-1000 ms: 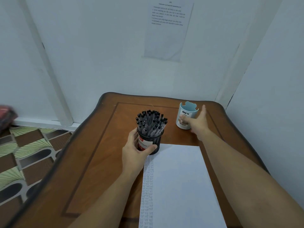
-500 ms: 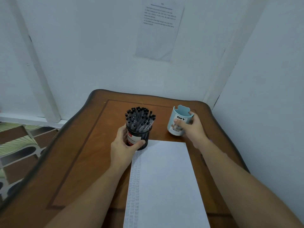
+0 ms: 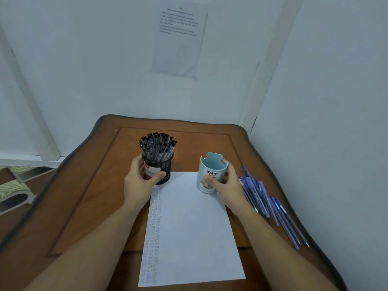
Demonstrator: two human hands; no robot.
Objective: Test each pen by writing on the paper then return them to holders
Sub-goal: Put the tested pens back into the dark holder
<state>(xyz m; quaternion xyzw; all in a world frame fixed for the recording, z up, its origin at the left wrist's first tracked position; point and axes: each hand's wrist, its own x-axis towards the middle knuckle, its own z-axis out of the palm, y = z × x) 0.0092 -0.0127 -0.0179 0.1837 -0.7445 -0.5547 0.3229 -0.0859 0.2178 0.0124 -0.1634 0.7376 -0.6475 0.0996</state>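
Note:
A black mesh holder point(image 3: 160, 168) crammed with several black-capped pens point(image 3: 157, 147) stands at the paper's top left corner; my left hand point(image 3: 139, 182) grips it from the left. A pale blue holder point(image 3: 211, 175), empty and marked DIY, rests on the paper's top right corner, and my right hand point(image 3: 227, 185) grips it from the right. The white paper point(image 3: 189, 229) lies lengthwise between my forearms, with a column of small scribbles down its left edge. Several blue pens point(image 3: 264, 200) lie loose on the table, right of my right wrist.
The small brown wooden table point(image 3: 88, 196) fits into a corner of white walls. A printed sheet point(image 3: 178, 40) is taped to the back wall. Patterned floor tiles point(image 3: 16, 185) show beyond the table's left edge. The right wall runs close to the loose pens.
My right hand went from touching the blue holder to gripping it and drew it nearer, onto the paper's corner. The view shifted, bringing the blue pens on the right into sight.

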